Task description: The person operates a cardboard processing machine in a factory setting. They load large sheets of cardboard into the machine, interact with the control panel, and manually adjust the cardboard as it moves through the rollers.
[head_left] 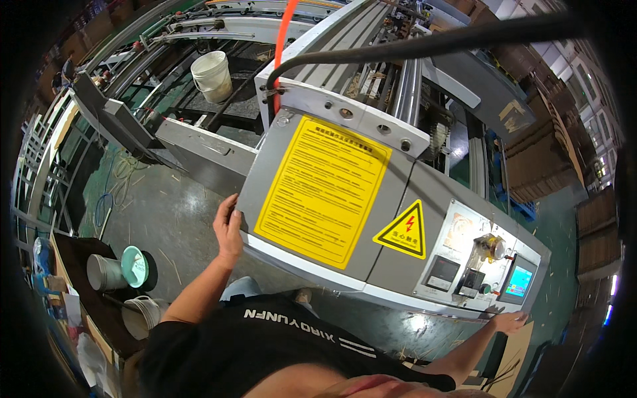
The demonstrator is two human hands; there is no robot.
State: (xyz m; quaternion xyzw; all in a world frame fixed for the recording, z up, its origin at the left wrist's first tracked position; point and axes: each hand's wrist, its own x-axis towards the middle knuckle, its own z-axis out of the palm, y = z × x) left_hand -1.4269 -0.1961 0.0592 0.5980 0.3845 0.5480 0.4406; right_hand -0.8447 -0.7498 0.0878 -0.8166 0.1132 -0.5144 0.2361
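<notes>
In front of me stands a long grey machine cabinet (391,219) with a white lower edge. A large yellow notice sheet (322,192) and a yellow triangular shock-warning label (403,231) are stuck on its top. My left hand (229,229) rests against the cabinet's left side, fingers stretched along the edge and thumb apart. At the far right end, my right hand (509,322) touches the lower corner, just below a lit touchscreen (519,281); its fingers look extended and are partly hidden. Beside the screen is a metal control panel (458,255) with dark meters and knobs.
A black cable (411,50) and an orange hose (284,40) cross above the cabinet. A white bucket (212,76) sits among the machine frames. At the left are more buckets (105,272) and a teal basin (135,266). Stacked cardboard (541,146) stands at the right.
</notes>
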